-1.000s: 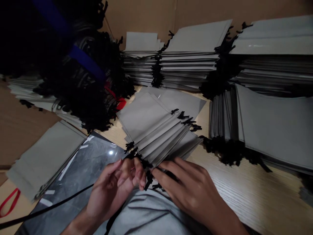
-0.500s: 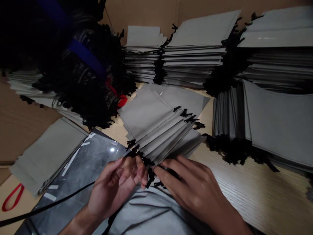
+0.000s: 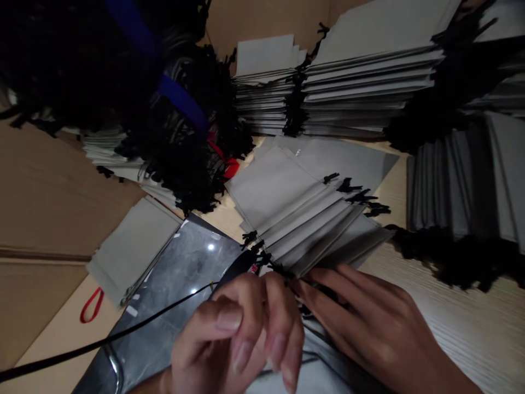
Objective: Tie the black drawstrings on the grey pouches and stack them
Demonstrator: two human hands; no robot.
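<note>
Wood-grain table, fanned grey pouches at the hands

Left fingers (image 3: pixel 279 345) curled close together; cannot tell if they hold anything. Right fingers (image 3: pixel 332 293) narrowly spread, touching the black drawstrings (image 3: pixel 283 271) of the fanned grey pouches (image 3: pixel 303 219). Stacked pouches (image 3: pixel 369 93) behind, cardboard wall (image 3: pixel 262 22) beyond.
</note>
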